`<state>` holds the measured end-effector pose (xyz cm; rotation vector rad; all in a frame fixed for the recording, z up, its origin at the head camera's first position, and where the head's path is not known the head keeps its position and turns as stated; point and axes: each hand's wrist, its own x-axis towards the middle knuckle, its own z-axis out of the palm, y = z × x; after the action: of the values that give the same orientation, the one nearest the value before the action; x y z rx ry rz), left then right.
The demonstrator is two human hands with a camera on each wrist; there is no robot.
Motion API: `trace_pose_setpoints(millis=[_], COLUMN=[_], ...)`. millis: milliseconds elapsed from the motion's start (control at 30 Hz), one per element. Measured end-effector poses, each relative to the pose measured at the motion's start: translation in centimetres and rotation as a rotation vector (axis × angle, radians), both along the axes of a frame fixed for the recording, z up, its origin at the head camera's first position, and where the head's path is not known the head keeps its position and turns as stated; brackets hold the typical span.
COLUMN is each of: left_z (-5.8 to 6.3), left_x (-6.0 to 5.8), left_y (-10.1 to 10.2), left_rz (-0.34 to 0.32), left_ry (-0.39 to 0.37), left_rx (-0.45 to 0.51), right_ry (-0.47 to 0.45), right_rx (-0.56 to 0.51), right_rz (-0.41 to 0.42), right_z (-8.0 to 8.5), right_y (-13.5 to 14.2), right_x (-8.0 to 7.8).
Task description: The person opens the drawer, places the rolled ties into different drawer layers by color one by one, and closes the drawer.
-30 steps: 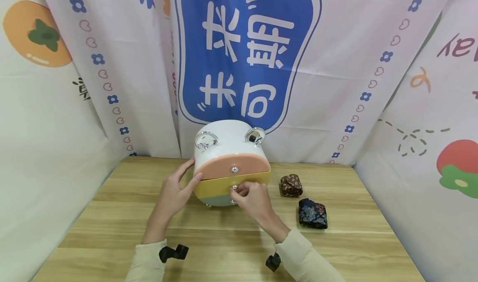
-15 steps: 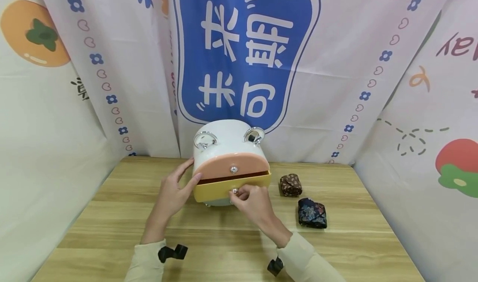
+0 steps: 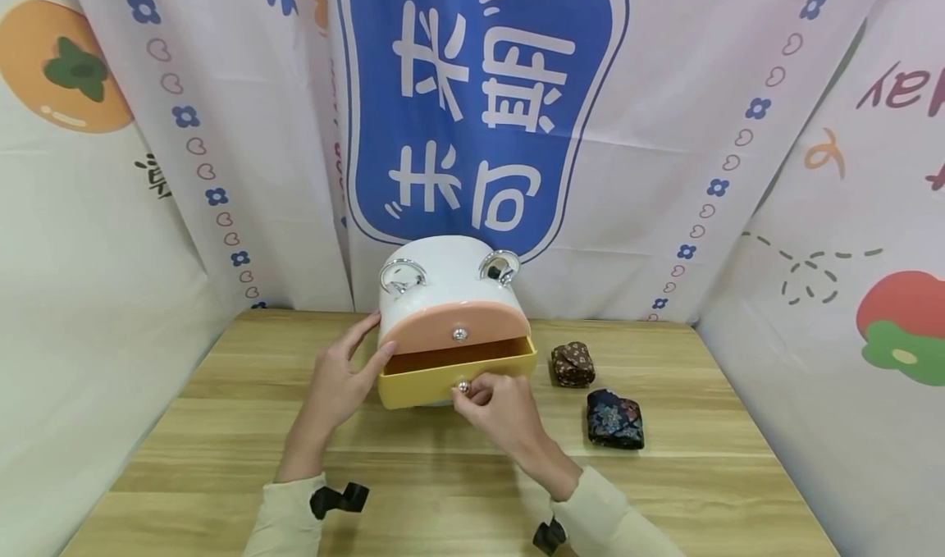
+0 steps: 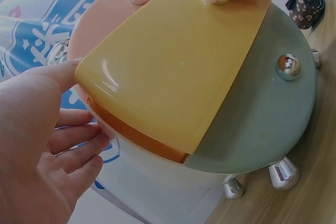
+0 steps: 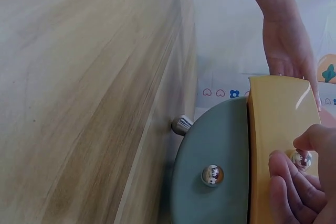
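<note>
A small white drawer cabinet (image 3: 450, 271) stands on the table, with silver rings on top. Its upper drawer (image 3: 443, 328) is pink, the middle drawer (image 3: 421, 386) yellow, the lower drawer (image 4: 257, 98) grey-green. The yellow drawer is pulled partway out, and the part of its inside that shows holds nothing. My right hand (image 3: 502, 413) pinches this drawer's silver knob (image 5: 301, 159) between thumb and fingers. Against the cabinet's left side rests my left hand (image 3: 335, 389), fingers extended, its thumb at the front edge beside the yellow drawer.
Right of the cabinet lie a brown patterned folded pouch (image 3: 572, 365) and a dark blue floral one (image 3: 615, 419). Printed cloth (image 3: 613, 278) hangs behind the wooden table (image 3: 413, 491) and along both sides. Short silver feet (image 4: 284, 173) hold the cabinet up.
The yellow drawer has slid out toward me from nearly closed, with my right hand on its knob. My left hand has stayed at the cabinet's side.
</note>
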<state>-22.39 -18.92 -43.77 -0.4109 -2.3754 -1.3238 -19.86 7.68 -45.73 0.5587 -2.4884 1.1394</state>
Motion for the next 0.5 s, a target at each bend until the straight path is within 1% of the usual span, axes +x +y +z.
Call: trace_pose_setpoints(millis=[267, 500], left_z=[-0.2, 0.0], left_x=[0.0, 0.0], left_y=[0.0, 0.0], left_rz=[0.001, 0.002], left_ry=[-0.024, -0.017], left_rx=[-0.003, -0.003], right_ry=[-0.02, -0.04], right_rx=[0.004, -0.01], right_rz=[0.021, 0.047], right_z=[-0.1, -0.1], right_y=[0.3, 0.5], right_x=[0.7, 1.3])
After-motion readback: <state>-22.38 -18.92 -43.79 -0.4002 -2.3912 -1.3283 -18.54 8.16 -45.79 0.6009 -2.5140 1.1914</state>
